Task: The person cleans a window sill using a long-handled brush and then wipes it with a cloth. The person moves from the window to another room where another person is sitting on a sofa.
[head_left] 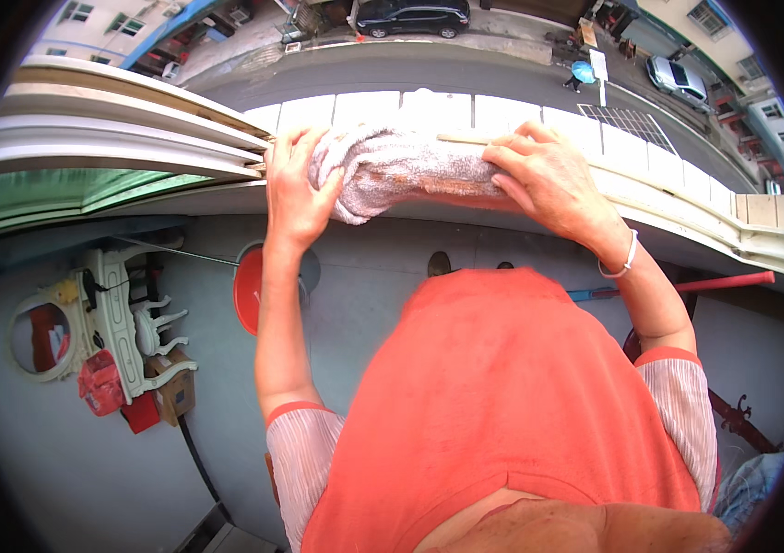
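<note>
A greyish-pink terry towel (410, 173), marked with brownish stains, is bunched lengthwise between my two hands over the inner edge of the window sill (438, 109). My left hand (298, 184) is closed round its left end, where the cloth is folded thickest. Its right end is pinched by my right hand (544, 180), thumb below and fingers above. Both arms reach forward, and a pale bracelet (630, 253) circles my right wrist. The towel hides part of the sill behind it, so I cannot tell how much of it touches the tiles.
Sliding window frames (124, 124) stand at the left. Below is a grey floor with a red basin (249, 288), a white ornate dresser (115, 313), a cardboard box (173, 392) and a red-ended pole (724, 281). Beyond the sill, a street holds a dark car (413, 17).
</note>
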{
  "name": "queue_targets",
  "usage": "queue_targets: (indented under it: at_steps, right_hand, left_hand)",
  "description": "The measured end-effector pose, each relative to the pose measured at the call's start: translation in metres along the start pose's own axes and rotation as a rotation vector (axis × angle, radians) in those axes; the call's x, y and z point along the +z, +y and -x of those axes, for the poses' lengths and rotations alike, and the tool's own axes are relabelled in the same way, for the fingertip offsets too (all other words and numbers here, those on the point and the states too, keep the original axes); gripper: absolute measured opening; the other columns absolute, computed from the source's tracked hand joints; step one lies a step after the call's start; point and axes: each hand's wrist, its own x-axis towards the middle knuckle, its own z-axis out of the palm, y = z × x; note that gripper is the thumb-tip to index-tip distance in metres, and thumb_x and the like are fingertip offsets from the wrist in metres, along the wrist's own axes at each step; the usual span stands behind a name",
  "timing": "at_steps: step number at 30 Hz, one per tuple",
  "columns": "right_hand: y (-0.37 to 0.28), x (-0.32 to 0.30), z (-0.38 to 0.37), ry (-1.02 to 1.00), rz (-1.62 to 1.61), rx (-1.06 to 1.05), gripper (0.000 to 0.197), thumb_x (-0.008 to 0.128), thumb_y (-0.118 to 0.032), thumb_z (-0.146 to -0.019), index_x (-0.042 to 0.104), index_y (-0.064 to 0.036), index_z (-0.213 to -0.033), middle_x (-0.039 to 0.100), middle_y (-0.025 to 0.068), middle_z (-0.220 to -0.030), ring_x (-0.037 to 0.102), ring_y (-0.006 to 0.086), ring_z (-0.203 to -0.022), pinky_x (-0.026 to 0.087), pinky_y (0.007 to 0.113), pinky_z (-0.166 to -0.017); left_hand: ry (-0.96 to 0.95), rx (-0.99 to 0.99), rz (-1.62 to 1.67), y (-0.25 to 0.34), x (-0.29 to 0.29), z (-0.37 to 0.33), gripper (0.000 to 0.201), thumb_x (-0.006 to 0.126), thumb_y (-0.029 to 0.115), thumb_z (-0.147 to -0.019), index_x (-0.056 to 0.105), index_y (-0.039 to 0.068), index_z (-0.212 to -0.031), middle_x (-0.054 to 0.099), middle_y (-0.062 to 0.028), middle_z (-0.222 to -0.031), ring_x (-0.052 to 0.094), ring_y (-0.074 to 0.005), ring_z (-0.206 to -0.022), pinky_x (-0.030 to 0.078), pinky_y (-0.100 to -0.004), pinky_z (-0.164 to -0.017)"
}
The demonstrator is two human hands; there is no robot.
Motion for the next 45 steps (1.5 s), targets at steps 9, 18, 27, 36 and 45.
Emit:
queue_targets:
  at_steps: [9, 18, 27, 36, 45]
  right_hand:
    - [-0.043, 0.019, -0.015, -0.263, -0.149, -0.079, 0.044, 0.068, -0.005, -0.088, 0.056, -0.0014, -0.13, 0.063, 0.0149, -0.118, 0.062, 0.0347, -0.108, 0.054, 0.043, -0.089]
    - [-0.055, 0.005, -0.015, -0.308, -0.171, -0.034, 0.072, 0.075, -0.01, -0.083, 0.043, 0.0002, -0.146, 0.059, 0.0208, -0.115, 0.058, 0.0359, -0.107, 0.052, 0.045, -0.088]
    - [-0.063, 0.005, -0.047, -0.48, -0.334, 0.104, 0.09, 0.079, -0.015, -0.08, 0.033, -0.0096, -0.157, 0.066, 0.0253, -0.097, 0.064, 0.0422, -0.093, 0.052, 0.05, -0.083]
    - [-0.061, 0.024, -0.019, -0.02, -0.692, 0.32, 0.083, 0.072, -0.011, -0.079, 0.038, -0.01, -0.155, 0.066, 0.0244, -0.116, 0.066, 0.0407, -0.098, 0.05, 0.05, -0.092]
    - [-0.023, -0.004, -0.008, 0.646, -0.775, 0.201, 0.077, 0.07, -0.016, -0.086, 0.038, -0.0072, -0.155, 0.044, 0.0227, -0.156, 0.044, 0.0311, -0.143, 0.036, 0.042, -0.117]
  left_hand:
    - [0.081, -0.008, 0.126, 0.021, 0.024, 0.04, 0.035, 0.066, -0.002, -0.073, 0.068, 0.006, -0.107, 0.061, -0.0147, -0.119, 0.056, -0.0342, -0.11, 0.046, -0.0433, -0.099]
    - [0.062, -0.146, -0.024, 0.016, 0.029, 0.054, 0.057, 0.074, 0.011, -0.07, 0.062, 0.003, -0.125, 0.057, -0.0133, -0.131, 0.047, -0.0361, -0.121, 0.036, -0.0473, -0.106]
    - [-0.035, -0.093, 0.112, 0.039, 0.043, 0.04, 0.061, 0.078, 0.023, -0.07, 0.062, 0.003, -0.125, 0.064, -0.0127, -0.115, 0.052, -0.034, -0.118, 0.03, -0.0488, -0.106]
    - [-0.079, -0.124, 0.359, 0.082, 0.072, 0.032, 0.064, 0.078, 0.02, -0.073, 0.055, 0.002, -0.131, 0.065, -0.0147, -0.114, 0.054, -0.0344, -0.115, 0.03, -0.0497, -0.104]
    - [-0.039, 0.019, 1.176, 0.141, 0.051, -0.046, 0.046, 0.068, -0.001, -0.089, 0.051, -0.001, -0.132, 0.066, -0.0102, -0.119, 0.063, -0.0171, -0.109, 0.053, -0.0328, -0.096]
